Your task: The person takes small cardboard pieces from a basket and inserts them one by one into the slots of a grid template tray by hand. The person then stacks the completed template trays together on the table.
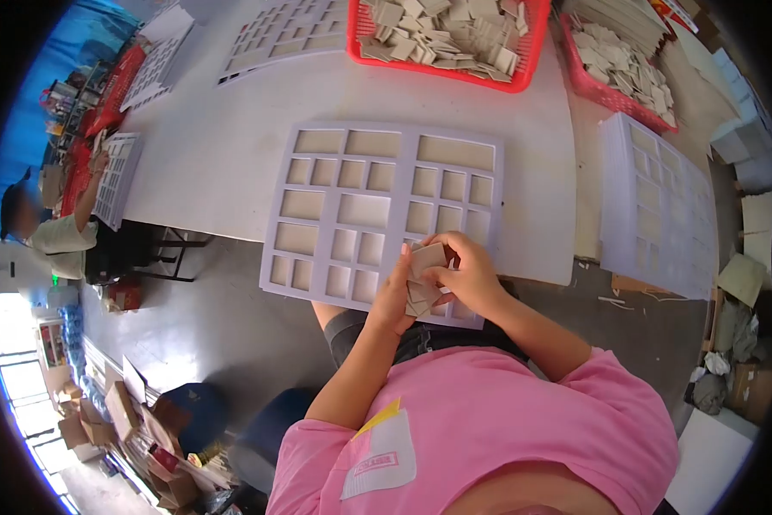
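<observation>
A pale lavender frame panel (326, 193) with rectangular openings lies at the table's front edge, partly overhanging it. Many of its openings show beige pieces; a few at the lower middle look whiter. Over its lower right part, my left hand (393, 296) is closed around several small beige cardboard pieces (426, 257). My right hand (467, 273) touches the same pieces from the other side, its fingers bent against them. Both hands cover some of the openings beneath.
A red basket (442, 70) of beige pieces stands beyond the panel, with a second basket (626, 99) to its right. Stacked panels (660, 206) lie at right, other panels (287, 34) at upper left. A co-worker (60, 236) sits at far left.
</observation>
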`<state>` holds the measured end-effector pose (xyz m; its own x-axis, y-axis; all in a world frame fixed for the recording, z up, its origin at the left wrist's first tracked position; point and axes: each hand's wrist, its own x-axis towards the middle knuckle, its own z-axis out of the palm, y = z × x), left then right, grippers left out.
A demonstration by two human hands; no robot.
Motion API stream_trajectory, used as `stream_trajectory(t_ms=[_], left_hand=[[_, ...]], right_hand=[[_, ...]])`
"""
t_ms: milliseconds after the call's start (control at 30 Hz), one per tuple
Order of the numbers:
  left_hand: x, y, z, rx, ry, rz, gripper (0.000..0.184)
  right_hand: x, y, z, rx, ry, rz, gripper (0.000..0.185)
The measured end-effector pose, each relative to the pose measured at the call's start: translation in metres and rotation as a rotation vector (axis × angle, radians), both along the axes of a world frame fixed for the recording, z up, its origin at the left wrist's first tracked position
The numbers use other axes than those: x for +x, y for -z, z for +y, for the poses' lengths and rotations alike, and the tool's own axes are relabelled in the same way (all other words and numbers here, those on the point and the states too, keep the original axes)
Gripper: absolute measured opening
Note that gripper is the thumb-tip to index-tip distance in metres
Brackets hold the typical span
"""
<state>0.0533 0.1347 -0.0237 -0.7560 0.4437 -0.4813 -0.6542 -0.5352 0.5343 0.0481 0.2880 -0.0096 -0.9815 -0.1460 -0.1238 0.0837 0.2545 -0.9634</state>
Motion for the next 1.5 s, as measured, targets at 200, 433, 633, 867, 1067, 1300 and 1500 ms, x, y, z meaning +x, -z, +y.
stream_trajectory(t_ms=[200, 433, 633, 867, 1067, 1300, 1500], left_hand=[[0.014, 0.005, 0.008, -0.109, 0.031, 0.005, 0.052], [0.006, 0.006, -0.009, -0.019, -0.058, 0.039, 0.053], [0.006, 0.002, -0.022, 0.043, -0.140, 0.020, 0.051], [0.008, 0.004, -0.019, -0.053, -0.127, 0.053, 0.048], [0.014, 0.007, -0.008, -0.145, -0.058, 0.114, 0.041], [0.017, 0.009, -0.017, -0.288, -0.163, 0.096, 0.040], [0.010, -0.008, -0.041, -0.188, -0.384, 0.099, 0.043]], right_hand=[[0.003, 0.020, 0.021, 0.065, 0.152, 0.255, 0.023], [-0.057, 0.016, 0.082, 0.174, 0.183, 0.091, 0.016], [-0.061, 0.036, 0.084, 0.221, 0.075, 0.030, 0.009], [-0.042, 0.033, 0.064, 0.681, 0.237, 0.344, 0.013], [-0.022, 0.029, 0.048, 0.154, 0.040, 0.188, 0.019], [-0.016, 0.016, 0.025, -0.131, 0.028, -0.036, 0.010], [-0.015, 0.031, 0.028, 0.061, 0.019, -0.023, 0.013]])
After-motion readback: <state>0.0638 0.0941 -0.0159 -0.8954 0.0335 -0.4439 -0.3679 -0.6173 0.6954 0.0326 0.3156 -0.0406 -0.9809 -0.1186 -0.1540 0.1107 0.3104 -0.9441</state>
